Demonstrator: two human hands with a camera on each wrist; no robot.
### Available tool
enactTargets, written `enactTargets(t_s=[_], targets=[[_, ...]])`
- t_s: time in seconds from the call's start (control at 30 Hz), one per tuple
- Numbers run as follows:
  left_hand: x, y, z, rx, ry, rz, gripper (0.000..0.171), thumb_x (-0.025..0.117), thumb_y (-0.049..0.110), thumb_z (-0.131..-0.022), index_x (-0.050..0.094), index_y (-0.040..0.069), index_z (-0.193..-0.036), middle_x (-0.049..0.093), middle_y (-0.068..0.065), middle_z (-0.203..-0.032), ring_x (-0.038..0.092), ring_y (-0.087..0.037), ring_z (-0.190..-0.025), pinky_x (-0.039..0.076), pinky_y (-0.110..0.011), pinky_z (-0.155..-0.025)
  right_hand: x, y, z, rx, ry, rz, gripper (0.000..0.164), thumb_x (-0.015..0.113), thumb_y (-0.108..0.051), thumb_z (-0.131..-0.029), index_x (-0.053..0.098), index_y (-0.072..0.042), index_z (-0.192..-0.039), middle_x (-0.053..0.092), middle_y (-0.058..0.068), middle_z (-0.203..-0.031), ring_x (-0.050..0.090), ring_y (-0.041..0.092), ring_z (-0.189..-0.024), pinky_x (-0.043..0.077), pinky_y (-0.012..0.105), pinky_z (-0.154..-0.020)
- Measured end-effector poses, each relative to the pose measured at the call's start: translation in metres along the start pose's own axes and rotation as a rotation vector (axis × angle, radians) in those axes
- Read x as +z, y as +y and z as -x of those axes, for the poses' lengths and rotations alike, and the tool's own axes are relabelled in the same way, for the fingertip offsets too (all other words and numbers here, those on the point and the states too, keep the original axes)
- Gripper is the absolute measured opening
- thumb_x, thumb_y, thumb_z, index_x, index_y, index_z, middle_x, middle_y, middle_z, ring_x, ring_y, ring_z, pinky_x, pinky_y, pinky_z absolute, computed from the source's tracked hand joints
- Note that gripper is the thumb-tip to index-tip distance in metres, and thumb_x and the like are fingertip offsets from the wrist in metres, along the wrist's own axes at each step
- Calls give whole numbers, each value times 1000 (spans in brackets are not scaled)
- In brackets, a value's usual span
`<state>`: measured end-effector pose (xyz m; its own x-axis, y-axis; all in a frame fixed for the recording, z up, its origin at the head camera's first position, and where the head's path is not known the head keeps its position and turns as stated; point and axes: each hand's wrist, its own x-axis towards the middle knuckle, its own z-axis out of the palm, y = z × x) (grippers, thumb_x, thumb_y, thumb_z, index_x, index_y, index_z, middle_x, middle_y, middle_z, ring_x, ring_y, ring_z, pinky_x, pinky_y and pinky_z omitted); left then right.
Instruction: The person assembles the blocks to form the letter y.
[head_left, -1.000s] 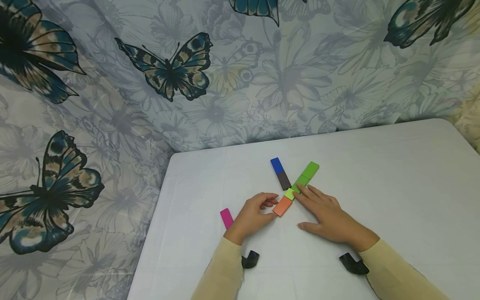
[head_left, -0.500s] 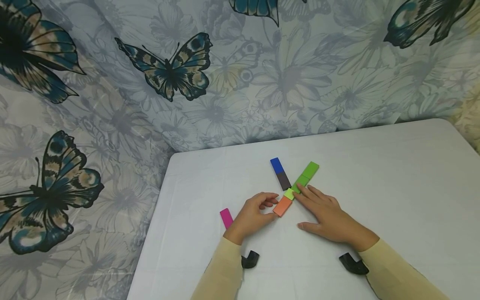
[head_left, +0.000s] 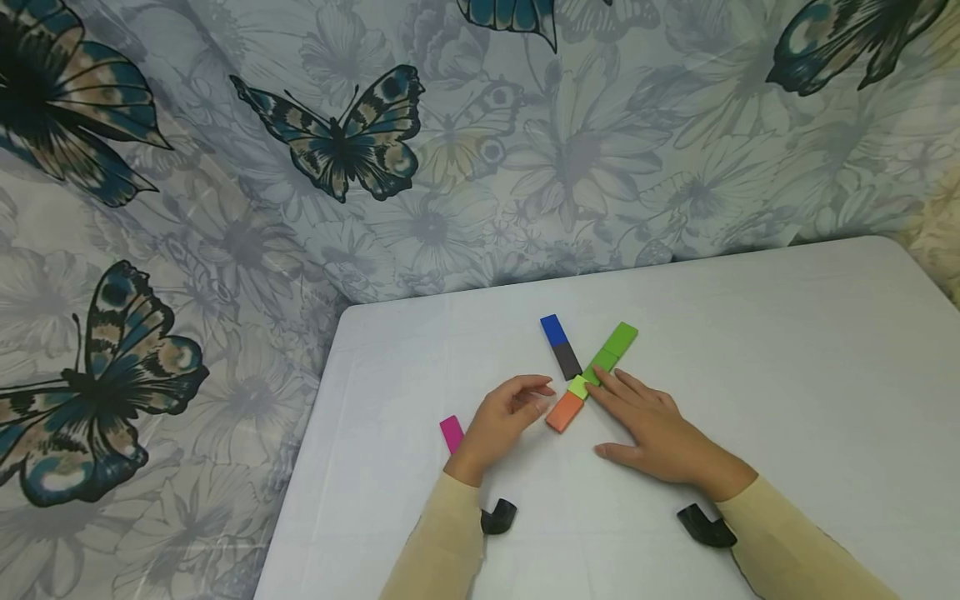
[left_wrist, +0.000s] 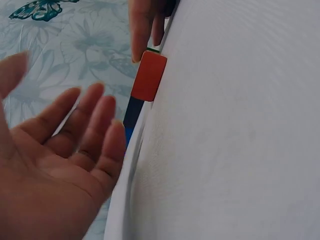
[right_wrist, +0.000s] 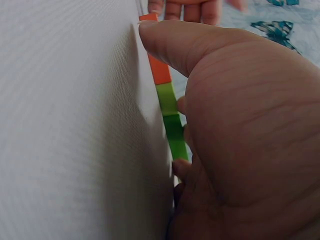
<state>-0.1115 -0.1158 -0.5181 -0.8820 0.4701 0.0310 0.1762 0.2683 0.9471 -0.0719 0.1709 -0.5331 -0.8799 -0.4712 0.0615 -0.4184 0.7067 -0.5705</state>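
In the head view an orange block (head_left: 565, 412), a small yellow-green block (head_left: 578, 387) and green blocks (head_left: 620, 340) lie end to end in a slanting row. My right hand (head_left: 660, 437) rests beside the row, fingers stretched out, their tips at the green and yellow-green blocks. Just left of the orange block is my left hand (head_left: 497, 425), apart from it and holding nothing. Its fingers look loosely bent in the left wrist view, where the end of the orange block (left_wrist: 149, 76) shows. A dark block (head_left: 567, 362) joined end to end with a blue block (head_left: 553, 330) slants toward the row's middle.
A pink block (head_left: 452, 433) lies left of my left wrist, partly covered by it. Everything sits on a white-covered table (head_left: 787, 350). Behind and to the left hangs cloth (head_left: 465, 183) printed with butterflies and flowers. Black wrist pieces (head_left: 707, 527) sit at both sleeves.
My left thumb has come off the orange block's near end, and the left hand has drawn slightly up and away. The right hand and the blocks stay about where they were.
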Motion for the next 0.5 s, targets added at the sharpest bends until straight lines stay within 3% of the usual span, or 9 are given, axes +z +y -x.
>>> enactTargets(t_s=[0.23, 0.4, 0.5], targets=[[-8, 1, -2, 47, 10, 214, 54, 37, 35, -117, 55, 0, -154, 68, -9, -143, 67, -34, -124, 57, -48, -100, 1, 1, 0, -1, 12, 2, 88, 82, -47, -96, 44, -12, -168, 28, 13, -177, 22, 46, -159, 29, 69, -111], [-17, 3, 1, 90, 77, 236, 59, 34, 38, -118, 52, -6, -153, 66, -15, -144, 66, -39, -123, 57, -50, -98, 2, 1, -1, 5, -1, 0, 90, 83, -46, -96, 42, -12, -169, 25, 11, -178, 20, 45, -161, 27, 67, -113], [-24, 5, 4, 101, 137, 224, 54, 32, 31, -118, 54, -4, -152, 66, -18, -142, 66, -42, -120, 58, -48, -94, 1, 1, 0, 3, -2, -4, 89, 82, -46, -97, 42, -12, -169, 25, 11, -178, 19, 44, -161, 27, 67, -113]])
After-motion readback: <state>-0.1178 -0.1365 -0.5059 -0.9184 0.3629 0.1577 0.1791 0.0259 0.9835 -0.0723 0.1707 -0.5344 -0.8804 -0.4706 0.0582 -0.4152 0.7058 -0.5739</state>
